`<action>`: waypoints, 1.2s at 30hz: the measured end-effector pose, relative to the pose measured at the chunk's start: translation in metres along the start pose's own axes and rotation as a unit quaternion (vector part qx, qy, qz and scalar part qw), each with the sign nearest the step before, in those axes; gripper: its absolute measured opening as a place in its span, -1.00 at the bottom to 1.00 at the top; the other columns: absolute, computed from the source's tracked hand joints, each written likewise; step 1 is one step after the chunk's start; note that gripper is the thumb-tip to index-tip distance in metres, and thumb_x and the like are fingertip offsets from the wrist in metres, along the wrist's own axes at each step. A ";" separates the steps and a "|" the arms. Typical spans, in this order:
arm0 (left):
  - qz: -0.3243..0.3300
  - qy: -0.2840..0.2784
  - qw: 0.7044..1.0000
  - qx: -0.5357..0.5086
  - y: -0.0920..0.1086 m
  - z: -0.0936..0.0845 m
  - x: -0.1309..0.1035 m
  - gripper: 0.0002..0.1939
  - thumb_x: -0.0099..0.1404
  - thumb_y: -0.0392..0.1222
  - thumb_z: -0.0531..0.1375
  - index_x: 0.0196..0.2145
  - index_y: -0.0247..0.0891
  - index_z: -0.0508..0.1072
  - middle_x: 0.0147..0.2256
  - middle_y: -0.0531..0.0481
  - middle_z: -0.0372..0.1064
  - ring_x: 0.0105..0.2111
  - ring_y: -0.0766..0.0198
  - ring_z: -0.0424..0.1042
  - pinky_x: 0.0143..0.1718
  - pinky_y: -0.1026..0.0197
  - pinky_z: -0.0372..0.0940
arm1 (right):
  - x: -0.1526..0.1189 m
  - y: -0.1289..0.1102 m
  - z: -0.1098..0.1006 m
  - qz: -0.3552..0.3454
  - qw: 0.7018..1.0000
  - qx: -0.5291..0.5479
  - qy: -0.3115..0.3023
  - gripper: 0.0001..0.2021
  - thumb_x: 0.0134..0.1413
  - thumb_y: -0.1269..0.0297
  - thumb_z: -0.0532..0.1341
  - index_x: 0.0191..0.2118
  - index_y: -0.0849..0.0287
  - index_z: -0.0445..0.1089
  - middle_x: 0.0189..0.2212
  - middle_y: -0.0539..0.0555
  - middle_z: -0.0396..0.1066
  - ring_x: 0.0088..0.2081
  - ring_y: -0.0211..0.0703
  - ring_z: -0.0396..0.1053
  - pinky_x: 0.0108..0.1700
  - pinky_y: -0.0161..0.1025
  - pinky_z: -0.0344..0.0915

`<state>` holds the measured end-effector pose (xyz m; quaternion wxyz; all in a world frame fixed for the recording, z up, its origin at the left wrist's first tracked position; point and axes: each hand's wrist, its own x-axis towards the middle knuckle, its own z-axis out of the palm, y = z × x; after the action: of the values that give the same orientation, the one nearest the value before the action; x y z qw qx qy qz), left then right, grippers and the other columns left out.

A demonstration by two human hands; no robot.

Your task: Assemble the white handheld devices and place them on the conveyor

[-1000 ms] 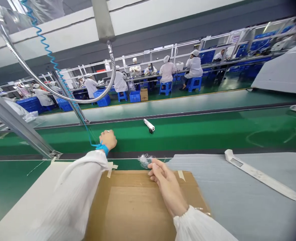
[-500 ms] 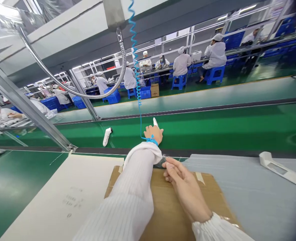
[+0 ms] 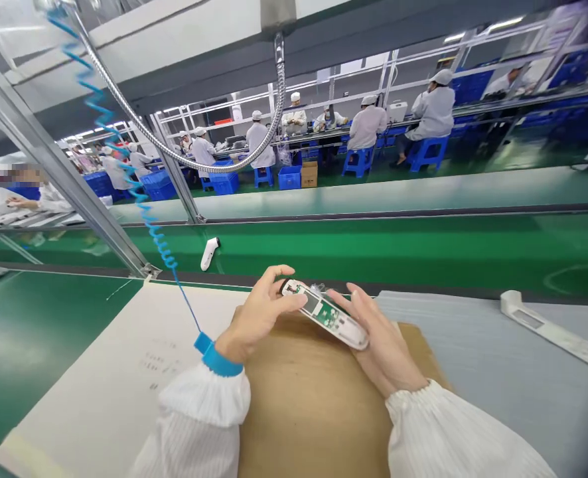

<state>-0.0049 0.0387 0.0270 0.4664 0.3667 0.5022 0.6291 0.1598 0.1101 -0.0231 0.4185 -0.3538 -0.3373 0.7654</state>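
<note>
Over the brown cardboard, I hold a white handheld device tilted between both hands, its inner side with a green circuit board facing me. My left hand is closed on its dark-tipped upper end, thumb across the front. A blue wrist strap circles that wrist. My right hand cradles the lower end against the palm, its fingers fairly straight behind. A small clear piece shows behind the device near the right fingertips; what holds it is partly hidden.
Another white device lies on the green conveyor belt. A white housing part rests on the grey sheet at right. A blue coiled cord runs up from my wrist strap. A metal post stands left. Co-workers sit beyond.
My left hand has come back from the belt, bringing the white device over the cardboard. My right hand has moved up to its lower end. The coiled cord has swung left.
</note>
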 end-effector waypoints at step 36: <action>-0.019 0.205 0.911 0.356 -0.038 -0.010 -0.014 -0.80 0.32 -0.18 0.13 -0.22 -0.19 0.56 -0.22 -0.15 0.52 -0.20 0.02 0.43 -0.15 0.10 0.22 | -0.008 -0.001 -0.003 -0.432 0.709 -0.553 -0.078 -0.76 0.36 0.17 0.08 -0.38 0.05 0.28 -0.30 0.06 0.45 -0.24 -0.07 0.35 -0.15 -0.11 0.15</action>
<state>-0.0015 0.0250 -0.0125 0.2031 0.3623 0.7843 0.4608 0.1653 0.1043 -0.0219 0.4053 -0.2770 -0.8473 0.2028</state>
